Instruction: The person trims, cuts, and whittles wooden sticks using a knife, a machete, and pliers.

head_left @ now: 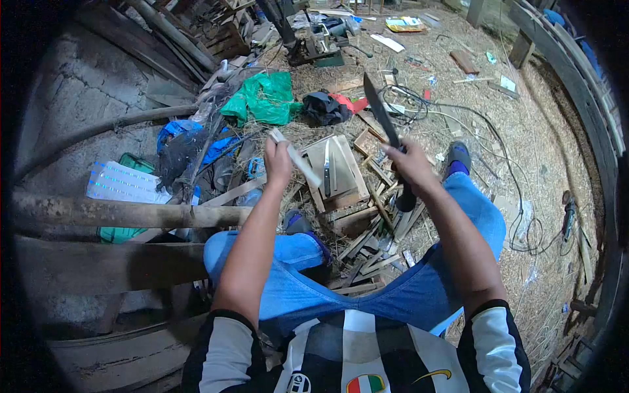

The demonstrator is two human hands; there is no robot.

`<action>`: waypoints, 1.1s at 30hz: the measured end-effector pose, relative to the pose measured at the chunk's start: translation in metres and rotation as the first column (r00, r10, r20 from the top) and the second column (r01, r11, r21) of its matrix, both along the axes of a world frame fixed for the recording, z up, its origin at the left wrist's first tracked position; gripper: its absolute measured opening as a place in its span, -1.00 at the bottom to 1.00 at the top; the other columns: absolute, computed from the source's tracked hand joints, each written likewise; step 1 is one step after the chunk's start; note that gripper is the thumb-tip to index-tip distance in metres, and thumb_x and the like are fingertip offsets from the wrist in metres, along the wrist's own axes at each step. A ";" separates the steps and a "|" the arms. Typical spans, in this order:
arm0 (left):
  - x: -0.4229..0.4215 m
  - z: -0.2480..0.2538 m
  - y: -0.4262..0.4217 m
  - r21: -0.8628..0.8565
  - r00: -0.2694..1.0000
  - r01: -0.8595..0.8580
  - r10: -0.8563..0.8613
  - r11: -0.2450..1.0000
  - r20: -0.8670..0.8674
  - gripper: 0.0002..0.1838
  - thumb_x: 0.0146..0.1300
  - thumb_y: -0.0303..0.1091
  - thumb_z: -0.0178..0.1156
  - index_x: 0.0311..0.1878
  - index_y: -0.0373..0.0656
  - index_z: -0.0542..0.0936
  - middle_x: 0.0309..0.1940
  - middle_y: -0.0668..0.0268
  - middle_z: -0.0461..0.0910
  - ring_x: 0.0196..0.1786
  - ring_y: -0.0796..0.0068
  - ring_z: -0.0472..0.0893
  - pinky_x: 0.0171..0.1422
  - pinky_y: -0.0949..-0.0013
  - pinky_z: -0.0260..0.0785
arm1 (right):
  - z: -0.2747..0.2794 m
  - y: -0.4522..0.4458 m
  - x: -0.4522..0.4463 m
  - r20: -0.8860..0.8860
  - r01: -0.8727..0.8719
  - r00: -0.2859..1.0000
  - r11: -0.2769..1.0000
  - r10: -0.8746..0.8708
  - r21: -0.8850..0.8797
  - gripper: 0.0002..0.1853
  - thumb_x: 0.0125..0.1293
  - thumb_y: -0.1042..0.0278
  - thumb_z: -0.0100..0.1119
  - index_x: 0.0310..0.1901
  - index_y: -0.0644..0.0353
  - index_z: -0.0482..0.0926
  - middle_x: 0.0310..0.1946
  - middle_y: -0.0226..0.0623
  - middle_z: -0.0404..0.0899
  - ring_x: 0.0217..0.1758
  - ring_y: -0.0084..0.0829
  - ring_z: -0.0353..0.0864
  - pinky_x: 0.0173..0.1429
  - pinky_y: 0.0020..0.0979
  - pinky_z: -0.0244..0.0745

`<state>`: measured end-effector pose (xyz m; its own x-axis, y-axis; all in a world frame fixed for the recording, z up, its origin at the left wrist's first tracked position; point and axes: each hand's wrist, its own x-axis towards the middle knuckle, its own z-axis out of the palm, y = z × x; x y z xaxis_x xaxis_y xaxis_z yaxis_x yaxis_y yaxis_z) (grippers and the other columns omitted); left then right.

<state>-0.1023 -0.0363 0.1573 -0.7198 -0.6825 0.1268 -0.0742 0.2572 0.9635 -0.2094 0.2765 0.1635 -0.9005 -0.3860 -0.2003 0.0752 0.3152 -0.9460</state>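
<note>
My left hand is closed around a short pale wooden strip, which slants down to the right. In my right hand is a machete, its dark blade pointing up and to the left. The butt of its handle shows below my fist. Blade and strip are apart. Between and beyond my hands stands a wooden box, with a small knife lying on top beside a thin wooden piece. Offcuts of wood are heaped between my legs.
A green plastic bag and a dark cloth bundle lie ahead. A bamboo pole crosses at left. Black cable and an angle grinder-like tool lie right. A machine on a stand is at the back.
</note>
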 end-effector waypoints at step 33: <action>-0.046 -0.110 0.037 -0.225 0.658 0.473 -0.172 0.852 0.733 -0.71 0.02 -0.34 0.33 -0.24 -0.37 0.70 -0.25 -0.19 0.69 -0.10 -0.19 0.71 0.03 -0.04 0.56 | 0.029 -0.030 0.010 0.318 0.042 0.948 0.997 -0.017 -0.071 -0.80 0.33 0.31 0.33 -0.14 0.20 0.55 -0.61 -0.51 0.41 -0.64 -0.63 0.39 -0.59 -0.47 0.23</action>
